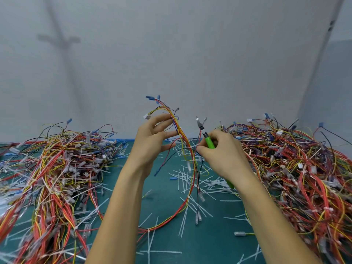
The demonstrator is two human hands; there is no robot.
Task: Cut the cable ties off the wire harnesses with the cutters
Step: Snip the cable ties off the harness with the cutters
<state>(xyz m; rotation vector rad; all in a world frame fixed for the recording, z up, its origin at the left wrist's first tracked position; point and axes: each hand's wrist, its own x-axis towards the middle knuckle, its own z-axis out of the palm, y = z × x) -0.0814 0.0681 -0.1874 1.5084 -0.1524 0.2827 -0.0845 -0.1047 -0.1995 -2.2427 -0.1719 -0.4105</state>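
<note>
Wire harness (180, 130), a bundle of red, yellow and black wires, raised at the centre of the frame and trailing down to the green mat (209, 246). The left hand (150, 141) stands beside its upper part, fingers spread and nearly straight, tips against the wires; the thumb is hidden, so whether it pinches the bundle cannot be told. The right hand (224, 155) curls round the green handle of the cutters (209, 142), whose blades point up, parted and apart from the wires; its thumb tip touches the bundle lower down. White ties (188, 196) remain on the trailing part, so this harness appears only partly freed. Cut tie strips (182, 180) litter the mat at lower centre, which suggests many cuts are done. Large piles of harnesses fill the left (57, 168) and the right (295, 168) of the frame; which is finished cannot be told, but white ties show in both, so much work probably remains.
</note>
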